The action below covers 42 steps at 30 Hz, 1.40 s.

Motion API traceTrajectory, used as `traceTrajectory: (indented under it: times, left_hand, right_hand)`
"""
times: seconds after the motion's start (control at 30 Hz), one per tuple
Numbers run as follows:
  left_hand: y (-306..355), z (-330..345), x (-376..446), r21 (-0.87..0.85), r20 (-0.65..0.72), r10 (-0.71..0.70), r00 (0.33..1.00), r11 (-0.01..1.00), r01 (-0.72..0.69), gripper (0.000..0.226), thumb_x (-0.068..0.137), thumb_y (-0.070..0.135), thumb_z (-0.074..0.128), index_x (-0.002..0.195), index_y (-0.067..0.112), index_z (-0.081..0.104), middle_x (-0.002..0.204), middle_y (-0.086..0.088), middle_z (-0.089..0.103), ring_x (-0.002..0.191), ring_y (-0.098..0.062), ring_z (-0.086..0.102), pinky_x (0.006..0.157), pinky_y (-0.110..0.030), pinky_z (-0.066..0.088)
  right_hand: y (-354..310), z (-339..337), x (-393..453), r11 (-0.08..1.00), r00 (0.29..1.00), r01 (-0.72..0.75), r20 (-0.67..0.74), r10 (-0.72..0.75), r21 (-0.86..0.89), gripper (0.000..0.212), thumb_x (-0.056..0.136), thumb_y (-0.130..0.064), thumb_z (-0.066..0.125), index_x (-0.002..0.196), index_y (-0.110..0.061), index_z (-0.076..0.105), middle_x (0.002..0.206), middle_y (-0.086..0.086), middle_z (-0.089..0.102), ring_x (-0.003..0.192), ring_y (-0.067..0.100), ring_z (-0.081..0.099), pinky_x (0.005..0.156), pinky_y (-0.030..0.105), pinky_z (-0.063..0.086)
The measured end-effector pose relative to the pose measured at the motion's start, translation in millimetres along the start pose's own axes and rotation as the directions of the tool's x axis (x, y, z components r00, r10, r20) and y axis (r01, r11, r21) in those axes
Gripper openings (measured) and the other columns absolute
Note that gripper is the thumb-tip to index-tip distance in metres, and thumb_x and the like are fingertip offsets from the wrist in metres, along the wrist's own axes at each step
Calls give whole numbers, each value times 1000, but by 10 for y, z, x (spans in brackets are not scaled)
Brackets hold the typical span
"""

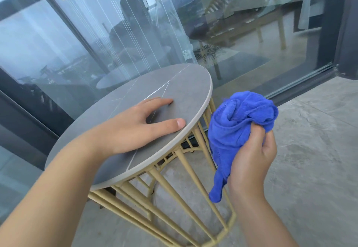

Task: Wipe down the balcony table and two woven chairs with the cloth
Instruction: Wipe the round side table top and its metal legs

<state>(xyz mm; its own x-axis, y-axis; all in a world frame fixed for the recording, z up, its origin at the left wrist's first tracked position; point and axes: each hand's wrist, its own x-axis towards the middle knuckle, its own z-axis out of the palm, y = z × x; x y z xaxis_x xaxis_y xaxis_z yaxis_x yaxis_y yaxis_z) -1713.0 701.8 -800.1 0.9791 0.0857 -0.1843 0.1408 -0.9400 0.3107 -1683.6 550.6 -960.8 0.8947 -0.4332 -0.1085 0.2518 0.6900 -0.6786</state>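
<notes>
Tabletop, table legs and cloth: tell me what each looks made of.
Tabletop: looks like grey stone or sintered slab, matte, with thin white veins and a pale edge band.
Table legs: seemingly metal rods, painted cream-gold and joined by rings.
Cloth: blue microfibre-like terry, soft and fuzzy, bunched in the right hand.

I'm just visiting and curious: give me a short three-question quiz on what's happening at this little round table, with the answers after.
1. True or false: the blue cloth lies spread on the table top.
2. Which hand holds the cloth? A) left hand B) right hand C) both
3. Fill in: the left hand rests with its fingers on the table ____.

Key
1. False. The cloth is bunched up, held in the air beside the table, not touching it.
2. B. The right hand grips it.
3. Top. The grey round top sits on a yellow metal frame.
</notes>
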Motion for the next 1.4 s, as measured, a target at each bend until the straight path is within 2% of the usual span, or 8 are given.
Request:
traceTrajectory:
  times: [0.17,0.3,0.43,0.83,0.93,1.07,1.27,1.4]
  left_hand:
    - [-91,133,31,69,-27,-46,999,996,48,110,53,101,31,153,60,16,166,28,3,154,-2,7,127,-44,6]
    - [-85,217,37,50,-66,-52,996,997,56,110,51,101,26,153,61,15,167,25,1,154,2,0,128,-43,0]
    - [-51,241,47,50,-96,-69,993,996,74,107,53,99,25,153,61,16,167,26,4,153,2,3,128,-42,3]
    - [414,393,342,123,-170,-116,979,983,138,104,67,94,16,157,42,22,162,13,25,152,-14,19,123,-53,15]
    - [549,438,441,160,-167,-122,978,976,149,91,82,92,17,151,35,31,154,3,34,149,-22,23,121,-55,19]
    - [578,428,416,167,-185,-109,977,976,141,81,88,82,19,149,33,36,155,2,36,148,-23,26,121,-50,21]
    - [579,415,392,182,-210,-97,973,974,137,75,89,78,19,144,33,41,154,1,39,145,-23,31,114,-45,25]
    - [587,438,414,198,-225,-95,970,970,141,75,87,78,18,142,33,43,152,1,42,144,-24,33,112,-42,27]
  right_hand:
    - [7,37,-4,1000,989,-15,144,18,-24,27,103,-16,49,78,-20,58,71,-15,58,68,3,55,64,18,47]
    - [173,126,-249,984,937,99,346,-43,-146,42,90,-44,58,124,-19,65,123,-3,70,119,14,65,100,35,50]
    - [212,199,-326,966,917,216,368,-151,-143,54,91,-41,58,141,-23,55,141,-7,59,136,19,54,110,36,45]
    - [136,361,251,972,972,86,233,-33,-220,45,83,-51,57,117,-23,67,115,-4,73,112,16,67,103,47,51]
    - [53,283,396,988,972,62,232,-29,-138,16,96,-33,57,93,-20,67,90,-8,71,87,11,66,86,35,54]
    - [-58,87,429,999,988,-10,157,15,-33,41,97,-23,47,57,-32,46,62,-16,45,61,5,42,60,23,40]
    - [-106,15,533,914,892,-343,381,245,215,64,93,-69,43,107,-11,65,104,14,62,97,29,63,92,45,57]
    - [14,65,518,996,952,-30,300,55,-86,35,86,-46,68,97,-13,65,98,13,68,92,23,66,91,44,56]
